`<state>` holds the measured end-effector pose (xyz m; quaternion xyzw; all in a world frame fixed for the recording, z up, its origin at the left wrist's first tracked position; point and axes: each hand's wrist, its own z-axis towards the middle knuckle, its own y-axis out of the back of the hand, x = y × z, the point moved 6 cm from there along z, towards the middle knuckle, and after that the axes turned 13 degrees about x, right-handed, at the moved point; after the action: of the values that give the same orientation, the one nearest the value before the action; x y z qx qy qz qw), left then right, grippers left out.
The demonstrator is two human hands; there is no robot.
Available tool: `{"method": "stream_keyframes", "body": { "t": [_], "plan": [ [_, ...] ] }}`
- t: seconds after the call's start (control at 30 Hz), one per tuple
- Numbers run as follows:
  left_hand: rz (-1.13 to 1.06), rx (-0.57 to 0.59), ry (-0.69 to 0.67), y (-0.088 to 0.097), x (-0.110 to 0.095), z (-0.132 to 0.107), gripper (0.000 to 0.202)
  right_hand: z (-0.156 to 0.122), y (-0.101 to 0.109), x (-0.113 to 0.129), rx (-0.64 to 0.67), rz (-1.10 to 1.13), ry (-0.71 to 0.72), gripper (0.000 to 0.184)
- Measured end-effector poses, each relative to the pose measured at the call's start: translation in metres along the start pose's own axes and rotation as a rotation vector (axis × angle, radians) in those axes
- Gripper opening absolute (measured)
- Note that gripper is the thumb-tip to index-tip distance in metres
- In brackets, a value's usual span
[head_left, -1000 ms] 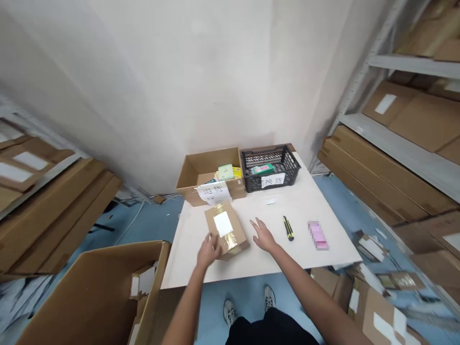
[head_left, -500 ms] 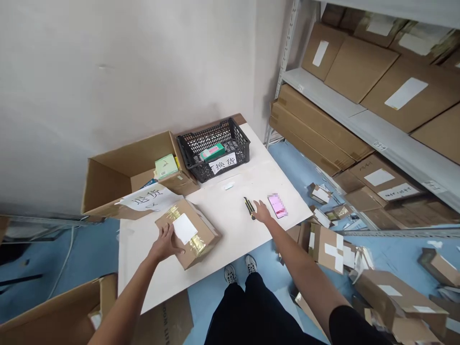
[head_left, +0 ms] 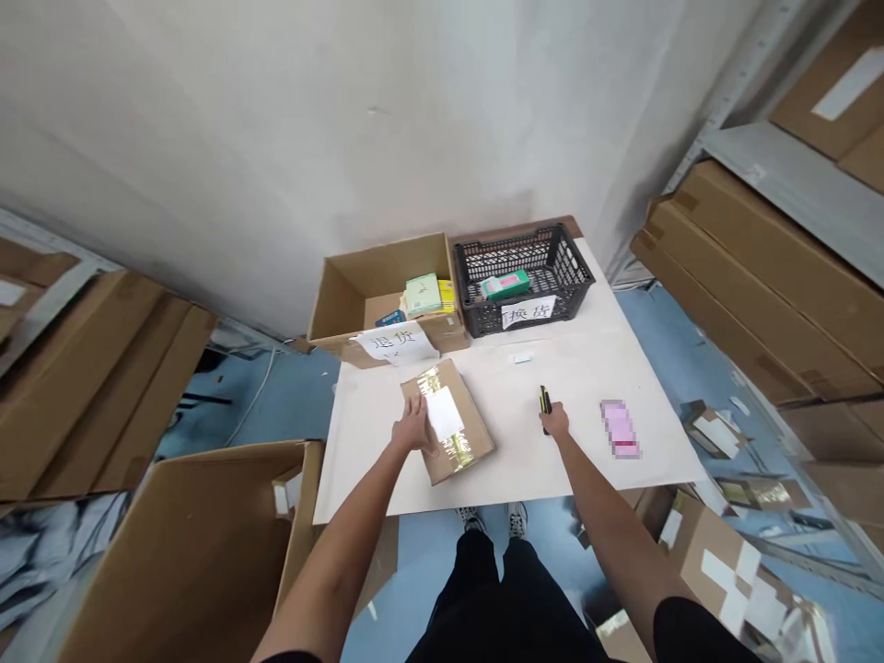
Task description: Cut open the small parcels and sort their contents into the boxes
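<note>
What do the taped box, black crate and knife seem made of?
Taped box: matte brown cardboard, by flat, dull faces; its shiny tape looks like plastic film. Black crate: probably dull moulded plastic, from the lattice walls. Knife: black-and-yellow handle, likely plastic; finish too small to tell.

Lies askew on the tabletop as a closed brown carton, gold-taped, white-labelled; points away, farther right, as a yellow-and-black cutter.
</note>
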<state>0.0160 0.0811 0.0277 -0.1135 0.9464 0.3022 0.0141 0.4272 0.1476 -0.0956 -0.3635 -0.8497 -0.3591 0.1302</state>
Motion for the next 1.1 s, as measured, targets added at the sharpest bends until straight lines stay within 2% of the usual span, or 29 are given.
{"method": "stream_keyframes", "body": {
  "t": [0.07, 0.13, 0.2, 0.27, 0.3, 0.37, 0.47, 0.6, 0.93, 1.03, 1.1],
  "plan": [
    [-0.025, -0.005, -0.015, -0.002, -0.002, 0.000, 0.163, -0.011, -0.006, 0.045, -0.003, 0.032, 0.134, 0.050],
    [-0.025, -0.002, -0.019, -0.003, -0.003, 0.000, 0.163, -0.034, -0.018, 0.104, -0.005, 0.087, 0.360, 0.055],
    [-0.010, 0.010, -0.012, -0.005, -0.005, 0.001, 0.163, -0.063, -0.039, 0.167, 0.004, 0.063, 0.585, 0.061],
    [-0.001, 0.016, -0.009, -0.006, -0.005, 0.001, 0.164, -0.093, -0.068, 0.223, 0.029, -0.061, 0.777, 0.059],
    [-0.003, 0.016, -0.015, -0.006, -0.005, 0.001, 0.164, -0.104, -0.083, 0.244, 0.034, -0.133, 0.816, 0.058],
    [-0.016, 0.010, -0.037, -0.007, -0.005, 0.000, 0.164, -0.116, -0.113, 0.270, 0.063, -0.294, 0.795, 0.057],
    [-0.047, -0.018, -0.082, -0.010, -0.002, 0.000, 0.164, -0.117, -0.142, 0.277, 0.068, -0.491, 0.615, 0.060],
    [-0.087, -0.091, -0.140, -0.014, 0.003, 0.000, 0.165, -0.121, -0.156, 0.263, 0.009, -0.607, 0.475, 0.064],
    [-0.069, -0.140, -0.225, -0.017, 0.014, -0.001, 0.155, -0.168, -0.146, 0.263, 0.070, -0.716, 0.294, 0.074],
    [-0.032, -0.134, -0.223, -0.016, 0.015, -0.002, 0.151, -0.191, -0.145, 0.250, 0.105, -0.759, 0.239, 0.075],
    [-0.013, -0.133, -0.215, -0.016, 0.015, -0.002, 0.150, -0.210, -0.146, 0.234, 0.129, -0.782, 0.210, 0.066]
  ]
}}
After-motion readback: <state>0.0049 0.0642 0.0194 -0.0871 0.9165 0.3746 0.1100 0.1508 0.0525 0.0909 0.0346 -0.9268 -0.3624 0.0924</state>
